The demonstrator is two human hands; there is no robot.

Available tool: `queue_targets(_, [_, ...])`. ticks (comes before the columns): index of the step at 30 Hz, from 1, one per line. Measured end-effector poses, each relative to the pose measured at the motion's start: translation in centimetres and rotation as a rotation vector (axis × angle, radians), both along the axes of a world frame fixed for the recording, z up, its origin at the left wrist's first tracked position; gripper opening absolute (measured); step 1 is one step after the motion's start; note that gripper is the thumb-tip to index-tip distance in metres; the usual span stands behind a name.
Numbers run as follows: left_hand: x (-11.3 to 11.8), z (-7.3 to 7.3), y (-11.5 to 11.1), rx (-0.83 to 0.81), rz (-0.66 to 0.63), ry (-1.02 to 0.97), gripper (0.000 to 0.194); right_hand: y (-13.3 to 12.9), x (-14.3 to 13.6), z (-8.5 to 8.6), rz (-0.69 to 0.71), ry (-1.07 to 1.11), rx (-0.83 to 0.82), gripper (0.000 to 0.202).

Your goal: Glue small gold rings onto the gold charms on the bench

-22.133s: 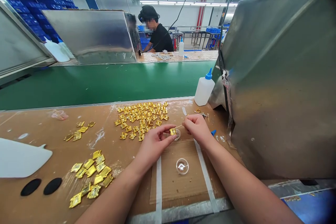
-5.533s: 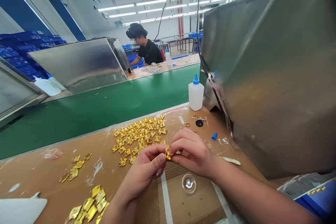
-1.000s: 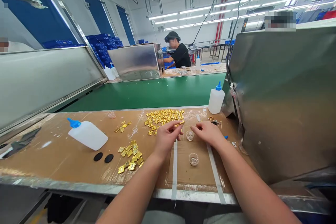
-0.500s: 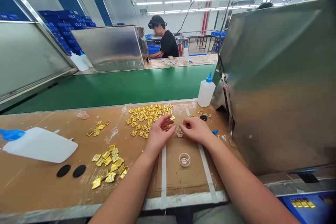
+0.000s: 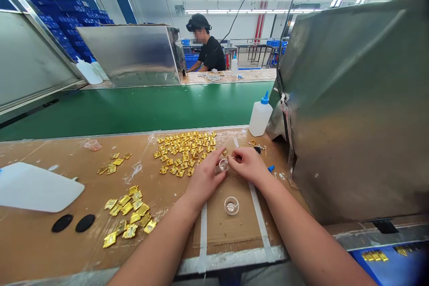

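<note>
A small clear plastic cup point(image 5: 224, 165) stands between the thumb and fingers of my left hand point(image 5: 206, 176), which is closed around it. My right hand point(image 5: 247, 166) is at the cup's right side, its fingertips pinched together and its other fingers curled. Whatever those fingertips hold is too small or hidden to make out. Nearer to me, a second clear cup point(image 5: 231, 206) rests on a taped cardboard pad point(image 5: 234, 231). Beyond my left hand lie many small gold pieces point(image 5: 182, 147), and one gold piece point(image 5: 225, 152) is just past the held cup.
More gold pieces point(image 5: 129, 210) and two black discs point(image 5: 85, 223) lie on the left. A white bottle point(image 5: 40, 187) lies on its side there; another bottle point(image 5: 260, 114) stands upright at the back. A metal panel point(image 5: 351, 111) bounds the right. A person point(image 5: 212, 51) sits across the green belt point(image 5: 161, 107).
My left hand has come around the small clear cup, which has shifted slightly towards me relative to the loose pieces. My right hand stays pinched beside it. The view has turned a little right.
</note>
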State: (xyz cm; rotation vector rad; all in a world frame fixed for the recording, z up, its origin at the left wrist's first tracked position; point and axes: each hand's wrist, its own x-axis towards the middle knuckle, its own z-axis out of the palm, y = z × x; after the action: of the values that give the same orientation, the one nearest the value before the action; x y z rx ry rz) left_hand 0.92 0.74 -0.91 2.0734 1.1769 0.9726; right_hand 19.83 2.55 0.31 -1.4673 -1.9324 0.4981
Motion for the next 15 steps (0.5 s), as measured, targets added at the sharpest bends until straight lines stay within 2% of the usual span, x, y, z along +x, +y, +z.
queue_targets(4, [-0.2, 0.0, -0.1, 0.126, 0.016, 0.1, 0.07, -0.1, -0.1, 0.1, 0.015, 0.009, 0.033, 0.026])
queue_targets(9, [-0.2, -0.4, 0.0, 0.255, 0.0, 0.184, 0.073, 0.3, -0.5, -0.7, 0.033, 0.136, -0.03, 0.028])
queue_targets(12, [-0.1, -0.6, 0.2, 0.246, 0.007, 0.166, 0.072, 0.7, -0.7, -1.3, 0.028, 0.251, -0.089, 0.029])
queue_targets(15, [-0.2, -0.9, 0.3, 0.166, 0.037, 0.103, 0.071, 1.0, -0.9, -1.6, -0.022, 0.373, -0.132, 0.03])
